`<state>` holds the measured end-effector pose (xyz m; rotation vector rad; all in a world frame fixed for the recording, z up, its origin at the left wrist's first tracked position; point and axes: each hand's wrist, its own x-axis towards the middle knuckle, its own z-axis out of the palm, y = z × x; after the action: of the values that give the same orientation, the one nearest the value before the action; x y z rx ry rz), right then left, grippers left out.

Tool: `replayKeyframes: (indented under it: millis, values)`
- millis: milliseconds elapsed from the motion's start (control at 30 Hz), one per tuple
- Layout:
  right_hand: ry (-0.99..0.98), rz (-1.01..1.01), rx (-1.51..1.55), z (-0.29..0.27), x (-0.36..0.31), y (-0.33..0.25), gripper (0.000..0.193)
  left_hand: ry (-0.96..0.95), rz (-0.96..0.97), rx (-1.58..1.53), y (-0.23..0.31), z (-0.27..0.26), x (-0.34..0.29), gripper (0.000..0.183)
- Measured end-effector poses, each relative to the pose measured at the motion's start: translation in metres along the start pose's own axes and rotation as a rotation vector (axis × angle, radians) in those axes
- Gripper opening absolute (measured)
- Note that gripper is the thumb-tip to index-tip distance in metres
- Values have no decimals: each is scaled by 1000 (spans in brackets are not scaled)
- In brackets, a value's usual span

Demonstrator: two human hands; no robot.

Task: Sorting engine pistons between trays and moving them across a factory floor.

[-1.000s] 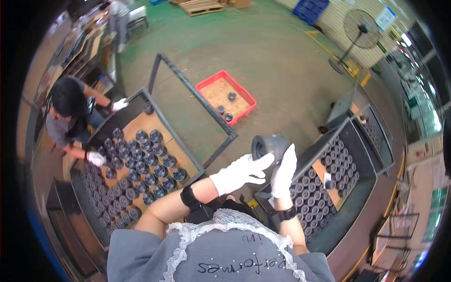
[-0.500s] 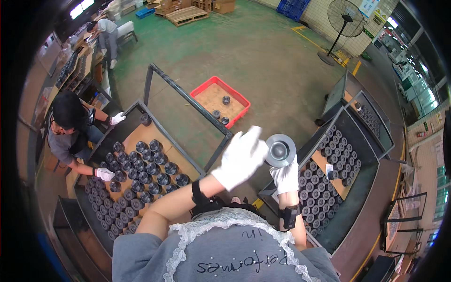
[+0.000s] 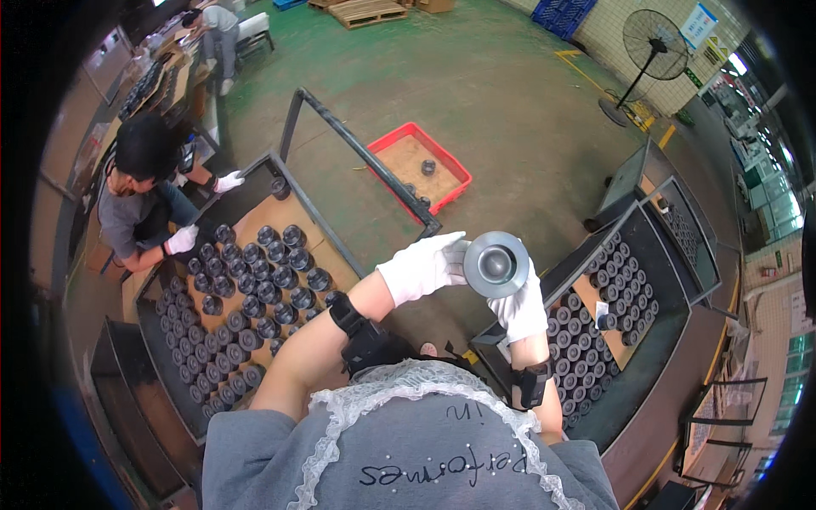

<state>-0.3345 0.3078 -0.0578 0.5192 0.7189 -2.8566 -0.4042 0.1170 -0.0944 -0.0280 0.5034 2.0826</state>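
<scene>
In front of me is a round grey metal part (image 3: 495, 265) with a wide rim and a cup-like hollow, its open face turned up. My right hand (image 3: 520, 313), in a white glove, is closed around it from below and the right. White-gloved too, my left hand (image 3: 425, 270) meets the part's left side, its fingertips against the edge and partly hidden by it. Similar round dark parts (image 3: 586, 357) stand in rows in the metal bin (image 3: 650, 374) at my right. More dark parts (image 3: 272, 276) stand on cardboard in the left bin (image 3: 327, 229).
A red tray (image 3: 463, 180) with a few dark parts lies on the floor ahead, beyond a metal bar (image 3: 348, 149). At the left bin a co-worker (image 3: 140, 191) in white gloves leans in. A standing fan (image 3: 654, 47) and wooden pallet (image 3: 365, 12) are farther off.
My left hand, blurred and apart from the part before, has come down against its left side. The part has shifted slightly left in my right hand. The co-worker's nearer hand has moved upward.
</scene>
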Motion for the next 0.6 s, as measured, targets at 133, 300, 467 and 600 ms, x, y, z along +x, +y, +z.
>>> replayKeyframes:
  millis: [133,300,467,600]
  values:
    - [62,88,-19,10,2,4,22,99,-23,-28,8,3,-6,30]
    - [-112,190,56,-8,14,11,23,8,-17,-152,7,6,-7,25]
    - [-35,37,-7,12,17,21,61,294,371,352,5,6,-3,22]
    - [-335,312,170,37,-1,30,70,387,1256,1430,-5,41,-11,18]
